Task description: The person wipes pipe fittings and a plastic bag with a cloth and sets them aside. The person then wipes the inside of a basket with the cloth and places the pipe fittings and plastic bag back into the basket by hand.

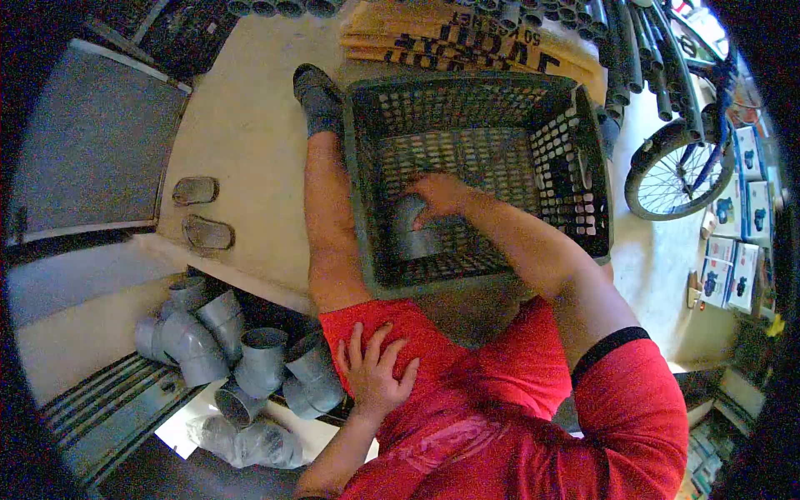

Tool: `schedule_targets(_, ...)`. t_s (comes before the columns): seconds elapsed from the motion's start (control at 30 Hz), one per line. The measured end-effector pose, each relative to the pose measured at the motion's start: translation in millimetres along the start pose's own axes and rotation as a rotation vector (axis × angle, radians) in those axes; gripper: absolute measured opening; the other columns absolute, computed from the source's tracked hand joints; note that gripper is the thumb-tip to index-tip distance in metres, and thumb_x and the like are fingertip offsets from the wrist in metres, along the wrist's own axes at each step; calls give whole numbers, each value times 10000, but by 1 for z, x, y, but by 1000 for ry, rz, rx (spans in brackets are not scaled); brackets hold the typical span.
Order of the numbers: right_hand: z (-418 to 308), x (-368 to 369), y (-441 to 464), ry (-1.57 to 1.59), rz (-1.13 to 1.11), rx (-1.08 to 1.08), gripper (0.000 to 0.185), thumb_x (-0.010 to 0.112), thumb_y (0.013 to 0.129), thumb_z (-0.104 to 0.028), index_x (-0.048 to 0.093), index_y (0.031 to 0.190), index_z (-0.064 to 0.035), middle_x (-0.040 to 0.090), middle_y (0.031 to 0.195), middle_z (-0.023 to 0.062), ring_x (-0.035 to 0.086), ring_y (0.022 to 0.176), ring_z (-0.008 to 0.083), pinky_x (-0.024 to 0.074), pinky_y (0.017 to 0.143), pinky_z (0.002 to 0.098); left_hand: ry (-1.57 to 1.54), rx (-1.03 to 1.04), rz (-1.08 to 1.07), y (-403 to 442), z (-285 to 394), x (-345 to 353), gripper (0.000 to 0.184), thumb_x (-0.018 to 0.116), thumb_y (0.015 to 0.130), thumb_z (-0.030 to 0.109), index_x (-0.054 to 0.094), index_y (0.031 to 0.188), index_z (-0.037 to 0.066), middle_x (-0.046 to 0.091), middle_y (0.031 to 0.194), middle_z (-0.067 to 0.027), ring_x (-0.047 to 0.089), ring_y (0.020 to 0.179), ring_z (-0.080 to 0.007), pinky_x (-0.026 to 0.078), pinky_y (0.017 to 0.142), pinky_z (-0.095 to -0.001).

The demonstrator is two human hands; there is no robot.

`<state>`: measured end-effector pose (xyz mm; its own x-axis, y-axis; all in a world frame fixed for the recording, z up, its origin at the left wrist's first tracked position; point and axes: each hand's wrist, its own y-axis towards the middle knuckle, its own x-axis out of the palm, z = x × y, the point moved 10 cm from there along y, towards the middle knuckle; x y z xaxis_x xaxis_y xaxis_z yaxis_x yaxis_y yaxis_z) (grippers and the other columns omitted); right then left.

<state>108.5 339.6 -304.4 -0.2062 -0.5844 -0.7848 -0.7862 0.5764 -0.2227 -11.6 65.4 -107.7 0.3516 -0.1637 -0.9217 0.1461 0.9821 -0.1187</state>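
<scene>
Between the legs stands a black plastic crate [492, 287] with perforated walls. My right hand [435, 200] reaches down inside it, its fingers curled round the upper end of a grey pipe fitting [418, 238] in the crate's near left corner. The rest of the crate's perforated floor shows around the fitting. My left hand [377, 371] lies flat on the red shorts [433, 333] over the left thigh, fingers spread, holding nothing. Several grey pipe fittings [193, 343] are heaped on the left, beside the left thigh.
A slatted bench [117, 408] and clear plastic bags [250, 442] are at lower left. Two slippers [196, 191] lie on the floor. Beyond the crate are a printed yellow sack [475, 42] and dark pipes [637, 50]. A bicycle wheel [679, 171] and boxes [754, 208] stand right.
</scene>
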Motion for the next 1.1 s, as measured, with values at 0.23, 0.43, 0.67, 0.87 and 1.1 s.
schedule_targets(0.23,11,-3,-8,-34,-164,245,1103,859,543,-697,553,1395,-66,611,1358,212,576,1246,434,468,1055,513,-17,-10,-3,0,0,-1,364,701,851,492,732,1098,227,575,1380,-17,335,1446,-364,162,1180,-607)
schedule_targets(0.43,36,21,-12,-34,-296,120,1263,917,460,-651,433,1498,-119,598,1390,199,558,1285,415,460,1070,506,10,18,21,0,3,-1,368,716,819,496,722,1079,235,578,1368,-29,333,1447,-388,180,1180,-613)
schedule_targets(0.67,0,-29,-38,-180,-317,366,1327,943,418,-621,386,1540,-182,564,1451,140,527,1335,378,453,1083,507,9,10,21,1,4,-1,356,710,826,492,718,1075,236,588,1355,-37,347,1442,-393,190,1177,-610)
schedule_targets(0.87,77,25,-73,158,-500,568,1367,930,432,-655,337,1575,-194,450,1559,137,440,1420,361,386,1149,501,1,-1,20,0,4,-2,342,715,839,466,735,1086,231,580,1380,-8,347,1438,-371,171,1179,-605)
schedule_targets(1.1,56,17,-59,38,-432,507,1355,912,487,-660,288,1600,-201,414,1582,150,399,1450,358,344,1186,496,13,-3,24,2,5,-2,343,725,826,466,737,1077,233,584,1374,-4,355,1433,-365,177,1177,-604)
